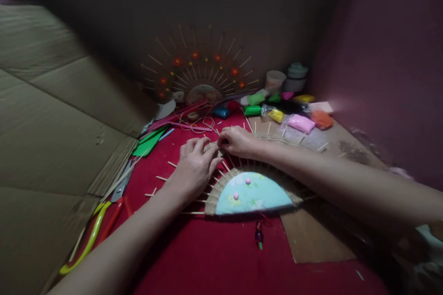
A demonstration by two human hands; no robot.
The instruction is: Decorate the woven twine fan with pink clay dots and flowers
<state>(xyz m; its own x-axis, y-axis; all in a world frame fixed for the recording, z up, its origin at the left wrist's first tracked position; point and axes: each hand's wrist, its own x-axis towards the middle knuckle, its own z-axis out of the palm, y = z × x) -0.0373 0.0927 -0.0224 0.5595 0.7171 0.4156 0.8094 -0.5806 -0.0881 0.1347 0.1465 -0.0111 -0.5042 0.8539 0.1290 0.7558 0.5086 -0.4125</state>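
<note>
A half-round fan frame of thin sticks lies on the red surface, its light-blue fabric centre (pixel 256 196) edged by a woven cord band (pixel 216 192). Two pink beads sit on the fabric. Along the outer arc, more woven cord (pixel 273 137) runs between the sticks. My left hand (pixel 195 166) rests over the upper left of the sticks, fingers spread and bent, touching the cord. Beside it my right hand (pixel 237 142) pinches the cord at the arc, thumb and fingers together. The fingers hide the exact spot of contact.
Red and yellow-handled scissors (pixel 119 189) and green paper (pixel 150 142) lie left. Behind are coloured clay packets (pixel 301 123), lidded jar (pixel 296 77) and a flowered stick fan (pixel 204 94). Cardboard (pixel 311 235) lies right; a dark beaded charm (pixel 259 234) lies in front.
</note>
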